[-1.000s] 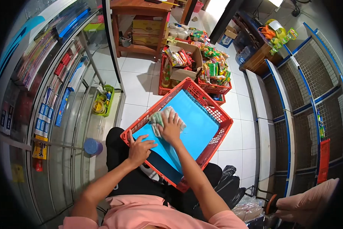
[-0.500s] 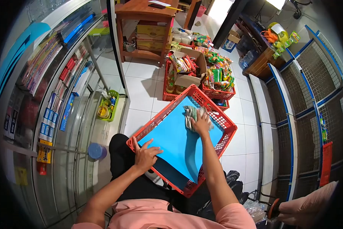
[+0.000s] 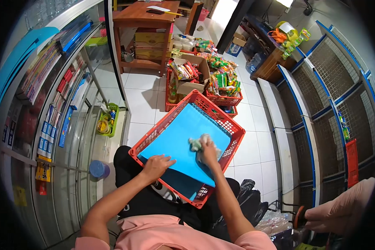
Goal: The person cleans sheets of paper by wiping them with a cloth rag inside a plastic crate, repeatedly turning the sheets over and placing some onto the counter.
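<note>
A red plastic crate (image 3: 236, 143) with perforated walls rests tilted across my lap. Inside it lies a blue sheet (image 3: 175, 134), its near edge raised above the crate's bottom. My right hand (image 3: 209, 155) is closed on a crumpled, pale patterned cloth (image 3: 194, 144) and presses it against the sheet's right part. My left hand (image 3: 157, 166) lies with outstretched fingers on the sheet's near left edge, by the crate's rim; the underside of this hand is hidden.
Ahead stand red crates (image 3: 225, 99) of snack packets and an open cardboard box (image 3: 202, 71). A glass display case (image 3: 77, 137) runs along my left. Shelving with blue edges (image 3: 310, 137) stands on the right, and black plastic bags (image 3: 250, 202) lie beside my leg.
My right hand has drawn the cloth toward me and slightly left over the sheet. My left hand's fingers have come closer together. The view has shifted a little, moving the crate left.
</note>
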`<control>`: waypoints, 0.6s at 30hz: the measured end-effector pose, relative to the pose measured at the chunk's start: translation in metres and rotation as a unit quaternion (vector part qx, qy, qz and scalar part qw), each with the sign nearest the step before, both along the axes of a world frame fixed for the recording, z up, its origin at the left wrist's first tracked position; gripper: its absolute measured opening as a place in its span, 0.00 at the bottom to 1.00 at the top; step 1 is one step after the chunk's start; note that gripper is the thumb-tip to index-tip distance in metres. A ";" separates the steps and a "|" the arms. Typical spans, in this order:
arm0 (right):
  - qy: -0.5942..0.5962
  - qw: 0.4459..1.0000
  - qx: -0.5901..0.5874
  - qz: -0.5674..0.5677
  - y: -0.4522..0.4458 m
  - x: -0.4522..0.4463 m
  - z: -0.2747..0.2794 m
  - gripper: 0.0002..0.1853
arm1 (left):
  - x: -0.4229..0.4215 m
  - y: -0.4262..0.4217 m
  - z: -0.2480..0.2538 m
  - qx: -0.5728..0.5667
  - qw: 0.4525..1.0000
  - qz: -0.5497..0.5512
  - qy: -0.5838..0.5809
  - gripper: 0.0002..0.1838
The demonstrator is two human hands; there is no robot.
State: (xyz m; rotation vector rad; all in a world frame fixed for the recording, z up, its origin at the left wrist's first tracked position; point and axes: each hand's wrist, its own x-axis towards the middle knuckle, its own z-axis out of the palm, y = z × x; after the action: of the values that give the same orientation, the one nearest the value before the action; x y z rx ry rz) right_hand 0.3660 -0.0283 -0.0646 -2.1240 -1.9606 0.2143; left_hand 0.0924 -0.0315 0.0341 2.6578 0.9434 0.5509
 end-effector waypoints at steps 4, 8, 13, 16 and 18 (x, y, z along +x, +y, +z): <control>0.291 0.956 0.045 0.013 -0.018 0.009 0.045 0.22 | -0.006 0.007 0.028 0.022 1.000 -0.016 -0.013 0.16; 0.540 0.806 0.210 -0.120 -0.021 0.046 0.134 0.20 | -0.012 0.013 0.073 0.021 1.000 -0.009 -0.015 0.17; 0.529 0.742 0.394 -0.121 -0.039 0.070 0.217 0.20 | -0.015 0.019 0.130 0.004 0.978 0.065 -0.199 0.16; 0.519 0.701 0.476 -0.114 -0.042 0.070 0.239 0.19 | -0.032 0.027 0.141 -0.092 0.965 0.086 -0.231 0.14; 0.523 0.673 0.514 -0.093 -0.045 0.065 0.245 0.19 | -0.041 0.027 0.151 -0.269 0.908 0.118 -0.299 0.14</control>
State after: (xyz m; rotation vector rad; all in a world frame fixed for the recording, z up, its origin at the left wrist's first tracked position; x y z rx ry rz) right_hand 0.4315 -0.0729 0.1804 -0.9633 -0.7649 0.1562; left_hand 0.0515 -0.0043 0.1851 1.7382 1.0282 0.9294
